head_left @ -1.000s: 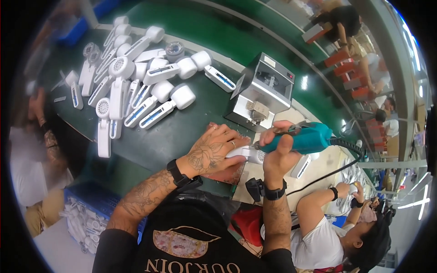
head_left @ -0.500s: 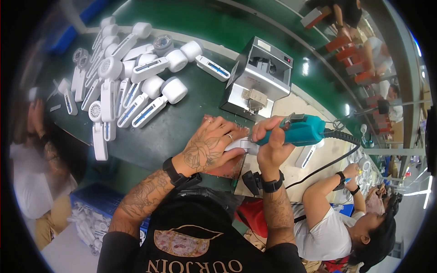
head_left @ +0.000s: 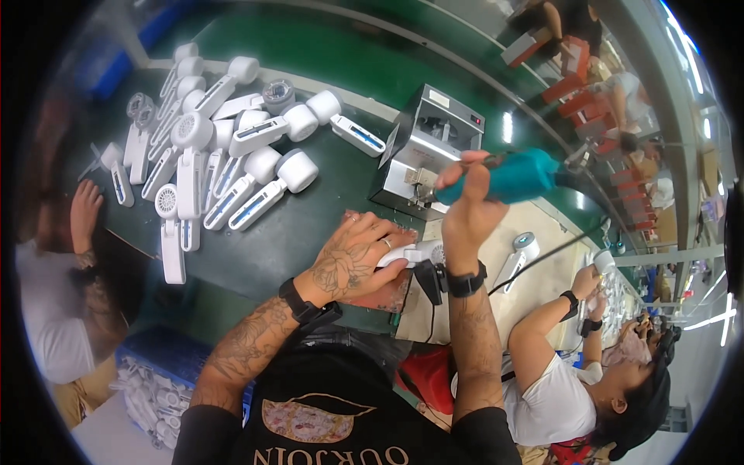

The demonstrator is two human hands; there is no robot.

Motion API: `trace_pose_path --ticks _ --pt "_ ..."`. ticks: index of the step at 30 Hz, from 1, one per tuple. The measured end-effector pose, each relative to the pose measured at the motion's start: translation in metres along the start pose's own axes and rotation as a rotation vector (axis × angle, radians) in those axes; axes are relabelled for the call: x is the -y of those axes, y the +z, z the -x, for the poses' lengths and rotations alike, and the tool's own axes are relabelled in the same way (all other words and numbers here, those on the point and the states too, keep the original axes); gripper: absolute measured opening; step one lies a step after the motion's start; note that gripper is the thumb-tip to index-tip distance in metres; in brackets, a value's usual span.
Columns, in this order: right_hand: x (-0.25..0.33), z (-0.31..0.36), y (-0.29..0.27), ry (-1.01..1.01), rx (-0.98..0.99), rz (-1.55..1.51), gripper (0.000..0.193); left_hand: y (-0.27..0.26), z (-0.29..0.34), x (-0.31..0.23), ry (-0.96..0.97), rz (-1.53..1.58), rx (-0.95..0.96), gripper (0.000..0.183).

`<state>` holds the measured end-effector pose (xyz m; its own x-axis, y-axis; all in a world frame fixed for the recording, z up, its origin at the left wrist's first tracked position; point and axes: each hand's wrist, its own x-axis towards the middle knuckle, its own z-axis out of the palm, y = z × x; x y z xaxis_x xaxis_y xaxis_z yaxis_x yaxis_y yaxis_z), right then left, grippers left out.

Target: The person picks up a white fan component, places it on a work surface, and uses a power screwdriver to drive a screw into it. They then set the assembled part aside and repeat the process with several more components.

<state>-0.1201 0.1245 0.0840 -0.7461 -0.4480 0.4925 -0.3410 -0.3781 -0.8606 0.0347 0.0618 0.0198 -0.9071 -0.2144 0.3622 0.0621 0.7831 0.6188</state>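
Note:
My left hand (head_left: 350, 254) presses a small white handheld fan (head_left: 412, 253) down on a reddish block (head_left: 387, 297), its fingers curled over the fan's body. The fan's slotted round head shows beside my right wrist. In my right hand (head_left: 473, 203) is a teal electric screwdriver (head_left: 518, 177), gripped round its body. Its tip end points left, at the front of a silver and black screw feeder (head_left: 425, 147). Whether the tip touches the feeder is hidden by my fingers and blur.
Many white handheld fans (head_left: 260, 203) lie heaped on the dark green table at the left. Another fan (head_left: 513, 267) rests on the pale board at the right. A black cable (head_left: 542, 260) crosses there. Co-workers sit on both sides. A blue crate (head_left: 167, 345) holds white parts.
My right hand has lifted the screwdriver off the fan and moved it away from me, up to the screw feeder. My left hand stays on the fan.

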Motion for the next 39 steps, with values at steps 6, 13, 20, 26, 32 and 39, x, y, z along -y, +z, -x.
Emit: trace_pose_path --ticks 6,13,20,26,32,39 --pt "-0.023 0.003 -0.003 0.027 -0.011 -0.112 0.027 0.003 -0.003 0.001 0.003 -0.008 0.012 0.039" --pt "0.011 0.035 -0.015 0.082 0.037 -0.198 0.039 0.0 -0.007 -0.001 0.009 -0.006 -0.047 0.039" --pt "0.0 -0.001 -0.003 -0.033 0.001 -0.026 0.034 0.0 -0.006 0.0 0.028 -0.03 -0.043 0.038" --pt "-0.021 -0.008 0.001 0.038 0.017 -0.082 0.028 0.003 -0.004 -0.001 0.021 0.007 -0.028 0.037" --pt "-0.008 0.003 -0.003 0.09 0.058 -0.058 0.03 0.002 -0.002 0.002 0.013 0.012 -0.038 0.039" --pt "0.019 0.018 -0.007 0.111 -0.007 -0.071 0.049 0.001 -0.004 0.002 -0.01 -0.009 -0.024 0.037"
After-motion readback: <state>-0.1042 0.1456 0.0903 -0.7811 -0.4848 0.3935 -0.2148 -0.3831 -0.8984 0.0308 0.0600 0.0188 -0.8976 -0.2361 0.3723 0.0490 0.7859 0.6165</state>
